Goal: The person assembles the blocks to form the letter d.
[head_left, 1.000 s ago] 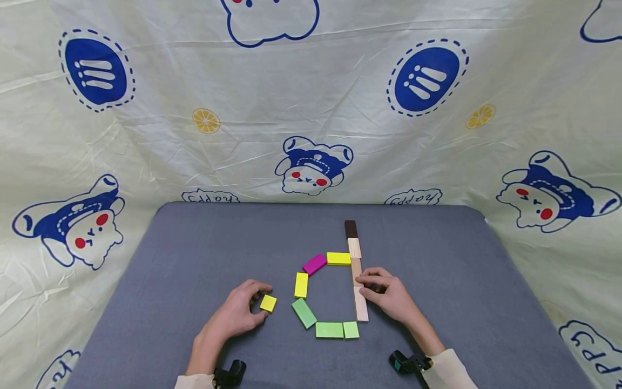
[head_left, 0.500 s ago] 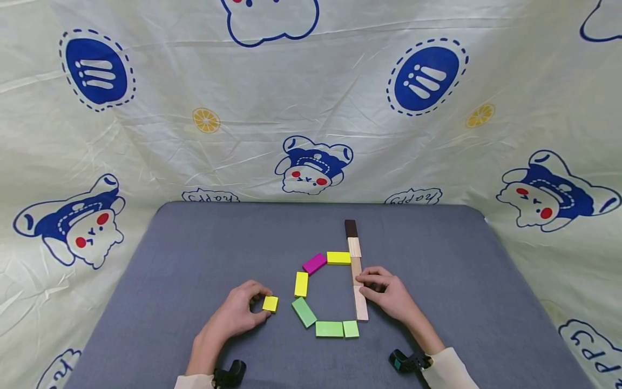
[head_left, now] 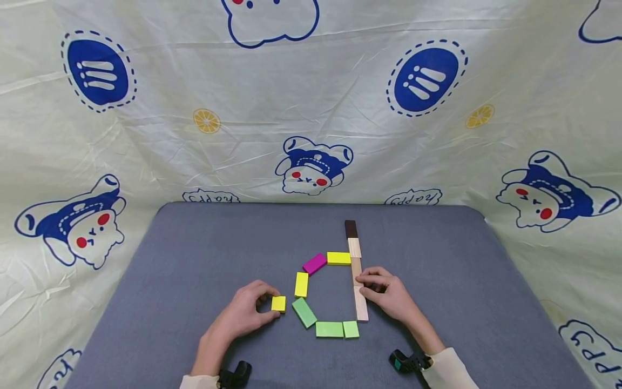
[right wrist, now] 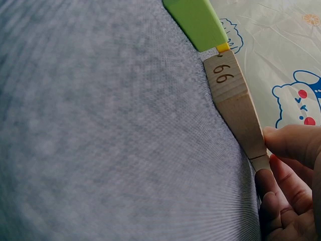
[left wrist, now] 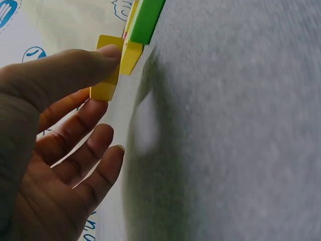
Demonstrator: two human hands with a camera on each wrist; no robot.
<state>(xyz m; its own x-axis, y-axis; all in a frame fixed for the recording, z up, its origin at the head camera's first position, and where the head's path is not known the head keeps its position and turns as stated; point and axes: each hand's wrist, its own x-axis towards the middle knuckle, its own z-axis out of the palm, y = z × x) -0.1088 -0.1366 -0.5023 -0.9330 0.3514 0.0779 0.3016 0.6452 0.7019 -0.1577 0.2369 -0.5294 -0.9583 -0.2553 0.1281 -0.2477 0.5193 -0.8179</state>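
Note:
Between thumb and fingertips, my left hand (head_left: 245, 309) pinches a short yellow block (head_left: 278, 304), just left of a curve of coloured blocks. That curve includes a green block (head_left: 304, 313), a yellow block (head_left: 301, 285) and a magenta block (head_left: 315, 264). In the left wrist view the held yellow block (left wrist: 103, 92) overlaps the curve's near end. My right hand (head_left: 392, 297) touches the right side of a straight row of wooden blocks (head_left: 361, 307), fingertips near a joint. Seen from the right wrist, the thumb of the hand (right wrist: 296, 145) meets a wooden block (right wrist: 235, 108) marked 66.
A dark brown block (head_left: 351, 229) tops the wooden row. Along the bottom lie a long green block (head_left: 329, 329) and a short light green one (head_left: 351, 329); a yellow block (head_left: 338, 259) meets the row higher up. Printed cloth (head_left: 252, 92) hangs behind the grey table (head_left: 209, 237).
My left hand has slid right with the short yellow block, closer to the curve, and the block has turned from tilted to nearly square. The right hand and other blocks have stayed put.

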